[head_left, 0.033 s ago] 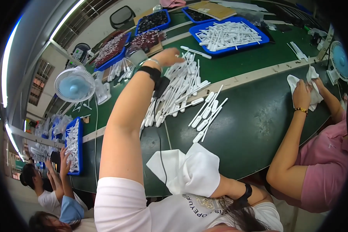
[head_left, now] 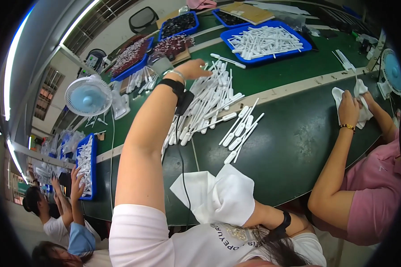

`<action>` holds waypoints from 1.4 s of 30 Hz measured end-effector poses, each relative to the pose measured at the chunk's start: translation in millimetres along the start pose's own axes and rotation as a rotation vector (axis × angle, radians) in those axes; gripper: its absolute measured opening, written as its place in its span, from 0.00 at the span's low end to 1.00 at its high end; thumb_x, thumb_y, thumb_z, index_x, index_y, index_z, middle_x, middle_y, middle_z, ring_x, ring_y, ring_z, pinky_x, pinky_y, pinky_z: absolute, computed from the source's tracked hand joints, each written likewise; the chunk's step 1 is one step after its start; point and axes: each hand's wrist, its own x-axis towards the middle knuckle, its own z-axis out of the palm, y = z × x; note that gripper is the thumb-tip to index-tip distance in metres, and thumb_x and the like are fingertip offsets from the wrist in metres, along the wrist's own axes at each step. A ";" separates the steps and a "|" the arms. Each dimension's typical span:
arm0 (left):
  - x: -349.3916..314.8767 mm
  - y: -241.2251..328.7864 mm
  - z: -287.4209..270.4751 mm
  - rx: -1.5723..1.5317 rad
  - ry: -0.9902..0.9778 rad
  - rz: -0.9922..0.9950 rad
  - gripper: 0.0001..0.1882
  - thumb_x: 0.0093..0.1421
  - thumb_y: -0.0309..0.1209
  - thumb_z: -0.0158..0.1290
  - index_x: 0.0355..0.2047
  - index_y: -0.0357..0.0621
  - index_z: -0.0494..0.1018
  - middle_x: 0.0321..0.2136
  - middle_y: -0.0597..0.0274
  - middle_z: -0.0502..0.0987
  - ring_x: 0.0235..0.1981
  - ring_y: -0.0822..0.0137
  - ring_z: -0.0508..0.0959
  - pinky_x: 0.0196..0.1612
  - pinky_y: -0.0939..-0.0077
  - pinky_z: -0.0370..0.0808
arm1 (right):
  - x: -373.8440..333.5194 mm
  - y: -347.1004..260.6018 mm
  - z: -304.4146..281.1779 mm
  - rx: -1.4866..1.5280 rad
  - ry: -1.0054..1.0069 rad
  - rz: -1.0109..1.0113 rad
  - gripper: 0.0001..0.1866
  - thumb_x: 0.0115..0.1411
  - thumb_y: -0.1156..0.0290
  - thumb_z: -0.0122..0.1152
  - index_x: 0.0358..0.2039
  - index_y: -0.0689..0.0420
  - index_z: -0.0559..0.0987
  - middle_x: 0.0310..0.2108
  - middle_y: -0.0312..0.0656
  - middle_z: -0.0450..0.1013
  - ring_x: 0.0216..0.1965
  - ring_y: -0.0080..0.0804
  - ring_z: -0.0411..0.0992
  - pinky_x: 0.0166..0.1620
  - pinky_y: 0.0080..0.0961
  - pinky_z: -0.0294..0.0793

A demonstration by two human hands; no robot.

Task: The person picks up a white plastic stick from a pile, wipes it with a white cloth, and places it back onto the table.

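Hands apart — left hand (head_left: 196, 69) over tangled droppers (head_left: 210, 95), liable to scatter if tugged, right hand beneath cloth (head_left: 234, 192) — both grips unclear.

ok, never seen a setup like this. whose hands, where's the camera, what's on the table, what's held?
No machine here: a person works bare-handed, seen from a wide fisheye camera worn on their head, so straight edges bend. The left hand is at a loose pile of thin white plastic droppers; whether it grips one isn't clear. The right forearm runs into a draped white cloth, which hides that hand. On the dark green tabletop, a few more droppers lie apart, and a blue plastic tray farther back holds similar white pieces. The pink-sleeved arm at right belongs to a co-worker.
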 end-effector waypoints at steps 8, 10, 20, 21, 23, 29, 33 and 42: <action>47.6 3.7 46.3 -0.012 0.223 -0.045 0.35 0.49 0.58 0.45 0.54 0.56 0.58 0.51 0.46 0.61 0.54 0.49 0.59 0.55 0.60 0.56 | -1.8 -7.2 8.1 -0.054 0.209 0.034 0.06 0.43 0.74 0.59 0.23 0.58 0.72 0.24 0.44 0.67 0.29 0.37 0.65 0.31 0.28 0.64; 81.7 -9.1 49.3 0.037 0.200 -0.026 0.33 0.49 0.58 0.45 0.54 0.60 0.59 0.52 0.48 0.59 0.54 0.47 0.57 0.55 0.58 0.55 | -2.1 -7.2 17.8 -0.089 0.204 0.033 0.06 0.42 0.75 0.59 0.23 0.59 0.72 0.24 0.44 0.67 0.29 0.37 0.65 0.31 0.27 0.64; 104.1 23.1 34.9 0.154 -0.087 -0.085 0.27 0.53 0.56 0.40 0.50 0.62 0.63 0.54 0.57 0.58 0.55 0.47 0.55 0.54 0.53 0.56 | -25.5 26.4 37.8 -0.119 0.320 0.120 0.05 0.39 0.79 0.58 0.15 0.59 0.70 0.17 0.43 0.65 0.23 0.39 0.63 0.28 0.31 0.63; 97.6 15.8 36.8 0.153 -0.095 -0.098 0.27 0.53 0.56 0.40 0.50 0.62 0.63 0.54 0.57 0.58 0.55 0.47 0.55 0.54 0.53 0.56 | -23.6 23.6 37.2 -0.107 0.313 0.122 0.05 0.39 0.79 0.58 0.15 0.59 0.70 0.17 0.43 0.65 0.23 0.39 0.63 0.28 0.31 0.63; 85.6 -3.2 35.9 0.240 -0.137 0.102 0.28 0.53 0.57 0.39 0.50 0.59 0.64 0.53 0.59 0.59 0.55 0.49 0.55 0.54 0.54 0.57 | -10.4 15.7 29.3 -0.148 0.317 0.027 0.06 0.39 0.80 0.57 0.13 0.59 0.68 0.15 0.43 0.63 0.21 0.39 0.62 0.27 0.30 0.62; 20.9 7.4 46.3 -0.011 -0.169 -0.051 0.33 0.50 0.60 0.41 0.49 0.51 0.65 0.52 0.52 0.60 0.54 0.49 0.58 0.53 0.57 0.59 | 17.6 -7.9 6.6 -0.417 0.231 0.015 0.07 0.40 0.80 0.55 0.12 0.60 0.67 0.15 0.43 0.64 0.19 0.39 0.62 0.24 0.29 0.61; -24.0 16.8 56.8 -0.079 -0.019 -0.199 0.35 0.47 0.60 0.44 0.48 0.49 0.66 0.51 0.43 0.60 0.53 0.48 0.61 0.52 0.59 0.60 | 18.7 -17.5 13.7 -0.410 0.381 0.003 0.07 0.43 0.81 0.51 0.12 0.61 0.67 0.15 0.45 0.64 0.18 0.40 0.61 0.22 0.28 0.61; -109.8 37.0 59.5 -0.176 0.001 -0.100 0.34 0.46 0.57 0.47 0.47 0.46 0.66 0.48 0.40 0.62 0.49 0.46 0.64 0.50 0.63 0.63 | 5.3 -25.4 28.8 -0.131 0.452 0.242 0.03 0.54 0.77 0.47 0.28 0.63 0.68 0.21 0.41 0.65 0.24 0.32 0.65 0.29 0.25 0.65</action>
